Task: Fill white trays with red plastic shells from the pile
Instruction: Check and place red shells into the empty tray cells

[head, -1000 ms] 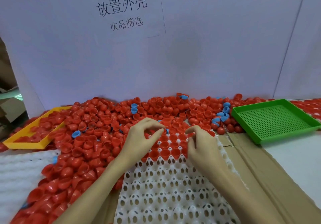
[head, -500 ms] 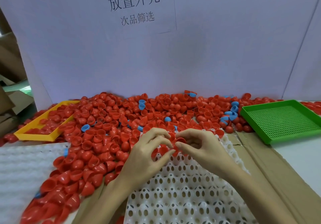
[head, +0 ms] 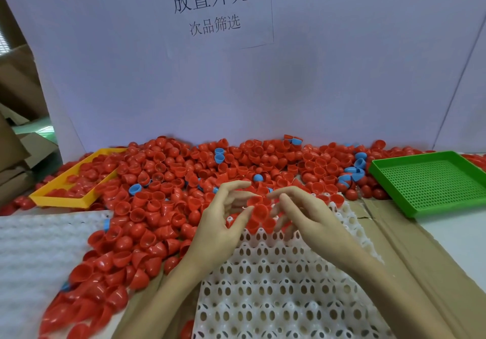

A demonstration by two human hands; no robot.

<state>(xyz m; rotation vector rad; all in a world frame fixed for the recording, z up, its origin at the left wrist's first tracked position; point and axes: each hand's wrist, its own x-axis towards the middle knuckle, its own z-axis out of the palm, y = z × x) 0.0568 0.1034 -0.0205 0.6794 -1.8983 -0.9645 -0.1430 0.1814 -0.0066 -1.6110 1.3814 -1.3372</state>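
I pinch a red shell [head: 259, 212] in my left grip [head: 223, 223], right grip [head: 307, 215] loosely spread beside, to seat it in the white tray [head: 284, 286].

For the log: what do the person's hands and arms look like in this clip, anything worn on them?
Both the left hand and the right hand are bare: no gloves, rings, watch or bands show. Both forearms are uncovered as far as the bottom edge of the picture, with no sleeve or cuff in view. Motion blur softens the fingertips, so nail details cannot be told.
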